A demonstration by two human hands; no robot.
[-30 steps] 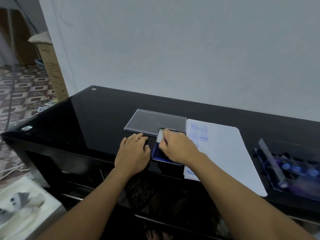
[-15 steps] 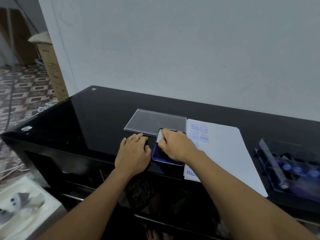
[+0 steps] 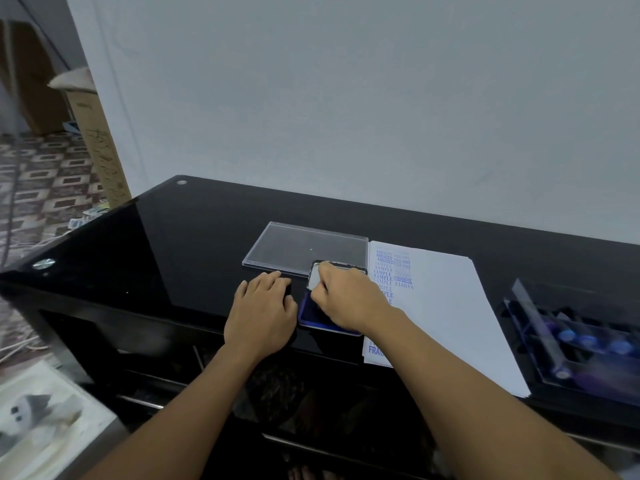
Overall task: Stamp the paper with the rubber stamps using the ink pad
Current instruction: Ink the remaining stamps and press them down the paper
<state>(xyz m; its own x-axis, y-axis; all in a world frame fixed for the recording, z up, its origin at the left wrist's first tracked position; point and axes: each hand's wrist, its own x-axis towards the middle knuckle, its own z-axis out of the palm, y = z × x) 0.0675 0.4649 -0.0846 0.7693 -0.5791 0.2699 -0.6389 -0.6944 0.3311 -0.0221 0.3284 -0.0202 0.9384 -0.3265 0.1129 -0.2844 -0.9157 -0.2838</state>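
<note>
Partway: blue prints down the left edge of the paper (image 3: 450, 306), much of the sheet bare. Inking at the ink pad (image 3: 309, 315) just left of it, right hand (image 3: 349, 299) fingers curled, probably round a hidden stamp; left hand (image 3: 263, 313) flat on the worktop (image 3: 194, 244).

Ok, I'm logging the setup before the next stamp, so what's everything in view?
table: one, glossy black, under everything.
clear lid: one, transparent, flat on the table behind the hands.
ink pad: one, blue, open, left of the paper.
paper: one sheet, white with blue imprints along its left side.
stamp case: one, clear, far right.
blue-topped stamps: several inside the case, count unclear.
cardboard box: one, brown, by the wall at far left.
left hand: flat on the table beside the ink pad.
right hand: fingers curled over the ink pad; what it holds is hidden.
</note>
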